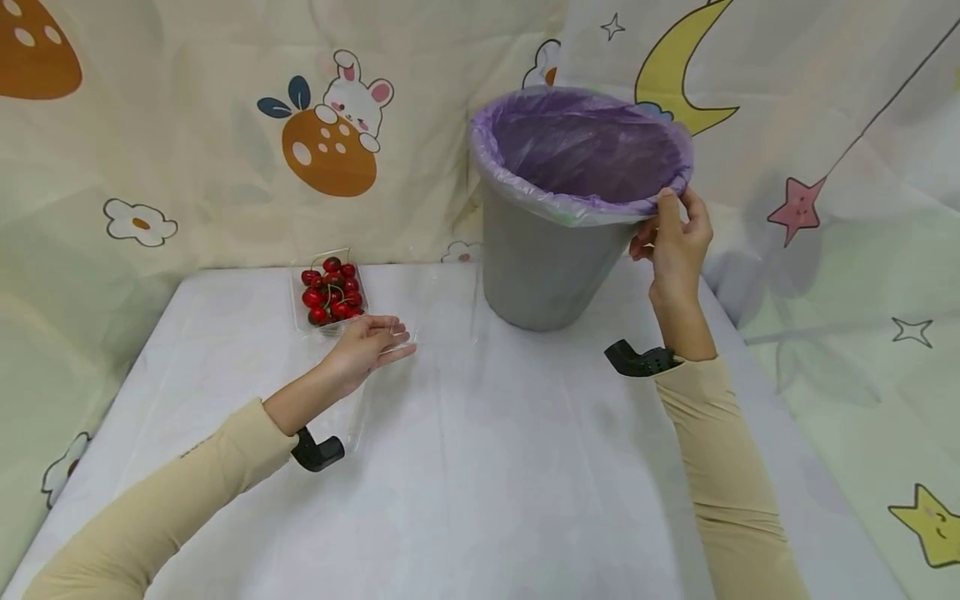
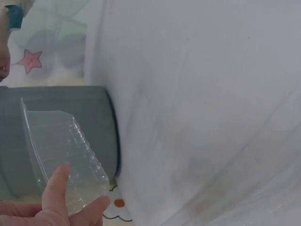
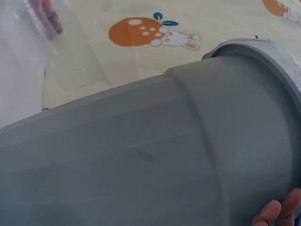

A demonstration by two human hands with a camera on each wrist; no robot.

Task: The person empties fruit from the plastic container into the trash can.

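Observation:
My left hand (image 1: 360, 350) pinches a clear plastic box (image 2: 61, 146) over the left half of the table; its see-through walls barely show in the head view. Just behind that hand, red cherries (image 1: 333, 287) with stems sit in another clear box. At the back right stands a grey trash bin (image 1: 540, 267) lined with a purple bag (image 1: 585, 150) folded over its rim. My right hand (image 1: 678, 246) grips the bin's rim at its right side, thumb on the bag and fingers below on the outer wall.
A white-covered table (image 1: 480, 467) lies under everything. A pale printed cloth (image 1: 210, 100) hangs close behind the bin and cherries and along the sides. Each wrist carries a black camera mount (image 1: 637, 358). A faint transparent plastic edge (image 1: 358, 417) shows beside the left wrist.

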